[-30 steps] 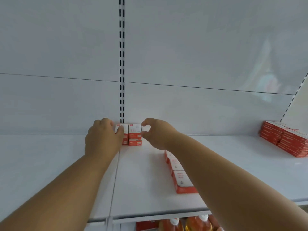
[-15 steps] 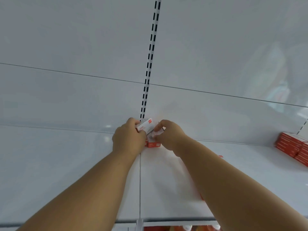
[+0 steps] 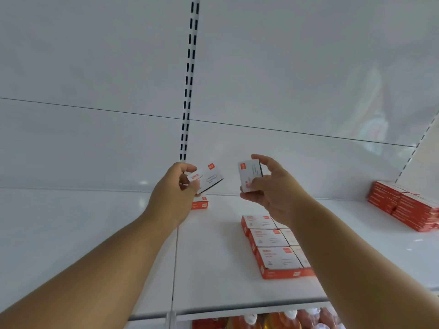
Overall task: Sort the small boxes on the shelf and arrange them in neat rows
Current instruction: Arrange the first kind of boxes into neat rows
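Observation:
My left hand [image 3: 174, 200] holds a small white and red box [image 3: 206, 178] above the shelf, pinched between thumb and fingers. My right hand [image 3: 273, 191] grips a second small box [image 3: 249, 174], tilted on end. Both boxes are in the air near the back wall. One small red box [image 3: 200, 203] stays on the white shelf [image 3: 213, 269] at the back, partly hidden by my left hand. A neat row of small boxes [image 3: 273, 245] runs front to back on the shelf under my right forearm.
A stack of flat red boxes [image 3: 408, 205] sits at the far right of the shelf. A slotted upright [image 3: 188, 91] runs up the white back wall. Bottles with orange liquid [image 3: 285, 320] show on the lower shelf below the front edge.
Both hands have lifted a box each off the small pile at the back and drawn apart, toward me. One box is left there.

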Tool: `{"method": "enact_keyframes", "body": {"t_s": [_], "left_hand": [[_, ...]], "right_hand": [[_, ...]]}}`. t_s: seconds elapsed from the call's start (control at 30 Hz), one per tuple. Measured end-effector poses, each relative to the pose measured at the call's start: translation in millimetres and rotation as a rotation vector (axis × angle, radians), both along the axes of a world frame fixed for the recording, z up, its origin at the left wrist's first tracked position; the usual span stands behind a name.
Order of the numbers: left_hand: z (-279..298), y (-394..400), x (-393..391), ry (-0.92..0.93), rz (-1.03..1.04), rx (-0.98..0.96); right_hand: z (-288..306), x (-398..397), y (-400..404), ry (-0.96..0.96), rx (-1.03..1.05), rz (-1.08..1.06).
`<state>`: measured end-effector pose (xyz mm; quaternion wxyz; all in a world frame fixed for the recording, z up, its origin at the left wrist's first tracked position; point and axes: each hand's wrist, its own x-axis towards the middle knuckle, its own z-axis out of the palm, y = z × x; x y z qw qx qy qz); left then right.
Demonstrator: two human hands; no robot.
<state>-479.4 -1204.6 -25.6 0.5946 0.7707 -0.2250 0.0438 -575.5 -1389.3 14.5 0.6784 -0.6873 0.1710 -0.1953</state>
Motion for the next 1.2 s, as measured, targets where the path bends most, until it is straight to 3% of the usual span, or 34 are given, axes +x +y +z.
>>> {"method": "enact_keyframes", "body": {"t_s": [0.1,0.2,0.43,0.63,0.73,0.93,1.2], "left_hand": [[-2.9,-6.2,-9.8,0.065,-0.078,-0.034],[-3.4,-15.7,-20.3,0.119,-0.156,-0.061],[13.1,-63.4,-28.7,-0.015,-0.071,0.232],[-1.3,-103.1,-26.4,-0.020,0.011,0.471],[-12.8,-106.9,-27.5,0.016,0.021,0.482],[-22.7,-108.7,-25.4,-0.034,0.031,0.534],[-23.7,-106.6,-24.6,-0.033,-0.010,0.581]], "right_hand": [[0.6,-16.1,-14.7,0.003,0.036,0.017],[-2.0,-27.5,-37.6,0.084,-0.152,-0.101],[-5.9,-42.2,-90.5,0.152,-0.317,-0.112],[-30.7,-33.5,-113.4,0.305,-0.378,-0.059],[-42.7,-27.4,-116.9,0.350,-0.435,-0.004],[-50.4,-23.9,-115.0,0.417,-0.778,0.068],[-51.4,-26.3,-113.8,0.404,-0.795,0.083]]}}
